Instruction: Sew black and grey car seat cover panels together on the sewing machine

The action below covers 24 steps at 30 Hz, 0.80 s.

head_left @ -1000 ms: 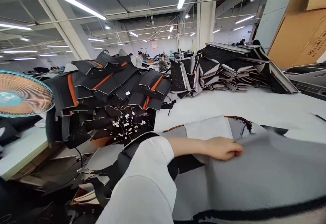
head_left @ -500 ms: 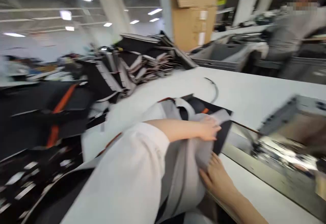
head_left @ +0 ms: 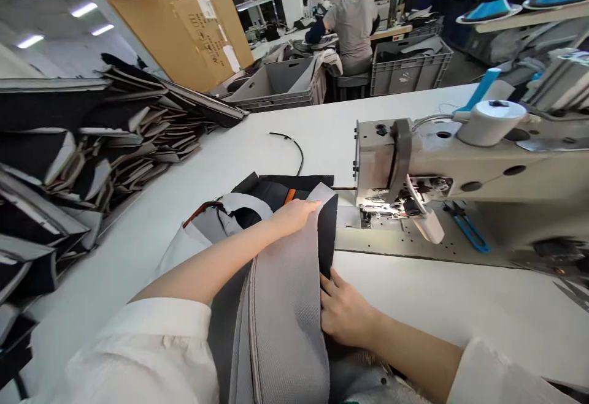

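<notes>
Grey fabric [head_left: 288, 300] is gripped — left hand [head_left: 297, 215] at its far end, right hand [head_left: 346, 312] at its edge.

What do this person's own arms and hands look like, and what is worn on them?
The left hand and right hand are bare; I see no gloves or watch. The left sleeve and right sleeve are white and loose, leaving much of the forearms uncovered. The left sleeve ends in a plain hem.

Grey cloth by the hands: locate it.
The grey cloth is at the head view's lower centre, touching the left hand, left of the sewing machine.
</notes>
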Each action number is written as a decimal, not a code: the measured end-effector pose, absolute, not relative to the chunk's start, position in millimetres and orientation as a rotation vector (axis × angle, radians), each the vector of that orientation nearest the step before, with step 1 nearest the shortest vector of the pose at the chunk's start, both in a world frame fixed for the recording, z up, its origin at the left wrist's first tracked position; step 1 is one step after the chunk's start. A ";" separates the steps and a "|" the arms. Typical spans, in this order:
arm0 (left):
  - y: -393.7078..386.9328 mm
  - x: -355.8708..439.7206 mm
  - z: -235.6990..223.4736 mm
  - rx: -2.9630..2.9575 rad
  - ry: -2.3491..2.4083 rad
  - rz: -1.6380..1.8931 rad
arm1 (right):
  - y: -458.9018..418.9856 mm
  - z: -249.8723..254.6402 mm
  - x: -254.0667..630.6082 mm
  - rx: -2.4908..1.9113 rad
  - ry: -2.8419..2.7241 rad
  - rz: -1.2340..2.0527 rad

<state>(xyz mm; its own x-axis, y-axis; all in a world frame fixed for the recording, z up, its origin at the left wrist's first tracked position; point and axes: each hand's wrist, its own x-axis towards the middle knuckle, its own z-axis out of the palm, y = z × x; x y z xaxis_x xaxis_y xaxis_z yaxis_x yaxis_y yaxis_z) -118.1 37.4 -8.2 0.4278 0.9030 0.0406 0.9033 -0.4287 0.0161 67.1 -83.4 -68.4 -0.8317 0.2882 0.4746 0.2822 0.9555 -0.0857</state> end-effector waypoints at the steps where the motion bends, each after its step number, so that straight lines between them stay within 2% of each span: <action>1: 39.9 -111.7 -11.6 -2.667 -1.634 -0.048 | -83.6 -66.5 76.4 -0.372 -2.607 0.011; 8: 5.2 -57.5 -32.8 -2.482 -1.575 -0.023 | -107.5 -61.3 140.8 -0.397 -2.607 0.125; 12: -22.5 -51.6 -28.7 -2.539 -1.556 0.047 | -122.5 -68.7 139.2 -0.723 -2.645 0.236; 15: -23.7 -52.5 -25.1 -2.592 -1.543 0.038 | -128.0 -77.5 124.6 -0.878 -2.534 0.126; 19: -4.3 -45.0 -21.6 -2.694 -1.537 0.117 | -129.9 -89.8 111.4 -0.756 -2.359 0.021; 24: -1.5 -27.0 -23.6 -2.701 -1.487 0.214 | -136.0 -85.3 122.9 -0.702 -2.367 0.044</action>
<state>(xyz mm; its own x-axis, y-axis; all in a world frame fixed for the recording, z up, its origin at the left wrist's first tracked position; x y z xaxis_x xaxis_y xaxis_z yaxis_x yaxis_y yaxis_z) -27.0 -1.5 -23.6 0.5279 0.8438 -0.0966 0.8367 -0.5363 -0.1113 122.9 -136.0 -85.3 -0.6380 0.4971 0.5882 0.4747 0.8552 -0.2078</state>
